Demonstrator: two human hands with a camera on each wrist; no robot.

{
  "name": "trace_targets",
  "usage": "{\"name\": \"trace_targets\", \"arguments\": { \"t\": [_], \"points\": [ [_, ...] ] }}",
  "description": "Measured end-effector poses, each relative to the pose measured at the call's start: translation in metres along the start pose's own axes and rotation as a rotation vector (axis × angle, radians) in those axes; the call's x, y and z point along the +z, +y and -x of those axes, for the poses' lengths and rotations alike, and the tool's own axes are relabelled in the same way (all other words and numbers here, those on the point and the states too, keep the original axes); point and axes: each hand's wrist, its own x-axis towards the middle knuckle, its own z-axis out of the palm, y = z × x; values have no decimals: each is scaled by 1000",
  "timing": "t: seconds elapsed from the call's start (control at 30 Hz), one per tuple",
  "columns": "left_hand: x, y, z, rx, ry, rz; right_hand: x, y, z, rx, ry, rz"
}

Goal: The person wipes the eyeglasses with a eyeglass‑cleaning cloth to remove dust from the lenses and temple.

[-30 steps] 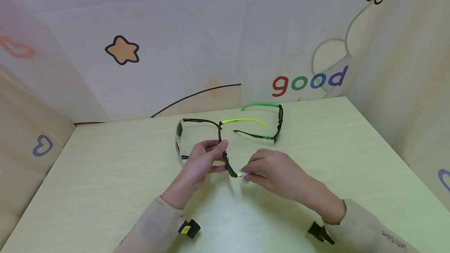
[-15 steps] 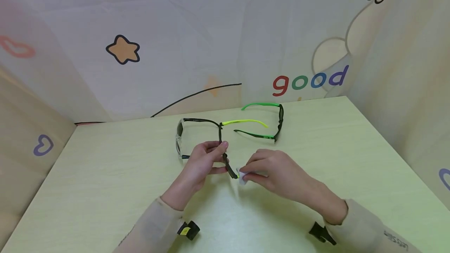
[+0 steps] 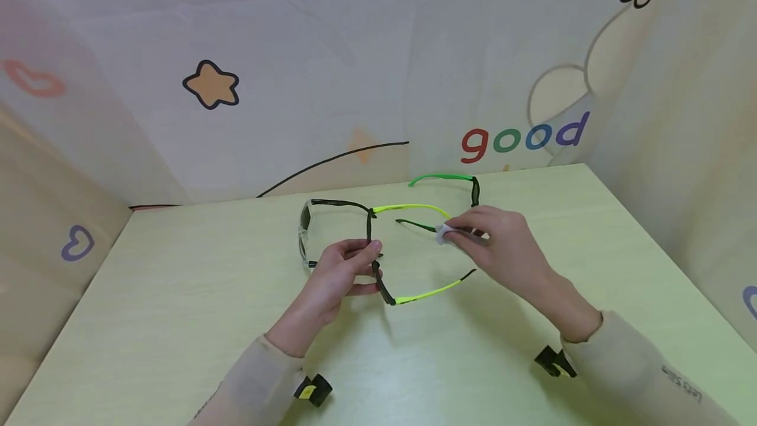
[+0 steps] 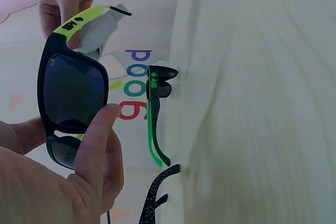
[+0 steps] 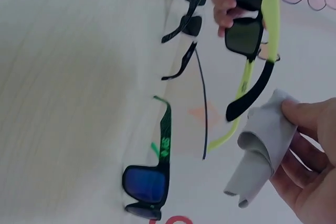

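Note:
My left hand (image 3: pixel 349 265) grips black-framed sunglasses (image 4: pixel 73 93) with yellow-green temples, thumb on one side of the front and fingers on the other. The dark lenses stand upright over the table, and both temples point right, unfolded. My right hand (image 3: pixel 508 242) pinches a folded light-grey cloth (image 5: pixel 273 129) between thumb and fingers. In the head view the cloth is right of the held sunglasses, between their temples. The right wrist view shows a gap between it and the near temple's black tip. Part of the left lens area is hidden behind my left fingers.
Sunglasses with green temples and blue lenses (image 5: pixel 146 184) lie unfolded at the back, partly behind my right hand in the head view. Clear-fronted sunglasses with dark temples (image 3: pixel 305 217) lie left of the held ones. A printed curtain (image 3: pixel 331 51) backs the pale table (image 3: pixel 177 321).
My right hand has drawn the cloth off the near temple and moved up and to the right, uncovering that temple. My left hand keeps its grip, nearly still.

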Motion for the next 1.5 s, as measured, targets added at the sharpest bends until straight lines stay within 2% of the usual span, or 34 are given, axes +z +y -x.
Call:
{"name": "trace_targets", "arguments": {
  "t": [0.17,0.33,0.47,0.73,1.03,1.5],
  "points": [
    [2,-1,1,5,-3,-3,-2,16,-2,113,54,91],
    [5,0,3,15,-25,-2,-2,23,-3,191,76,105],
    [8,1,5,13,-36,4,-1,25,-2,232,43,90],
    [12,3,10,24,-78,7,0,26,-3,308,-77,106],
    [13,1,11,47,-109,-21,-2,22,-3,279,-115,68],
    [24,-4,13,53,-148,-113,6,11,-12,191,-240,115]
  ]
}}
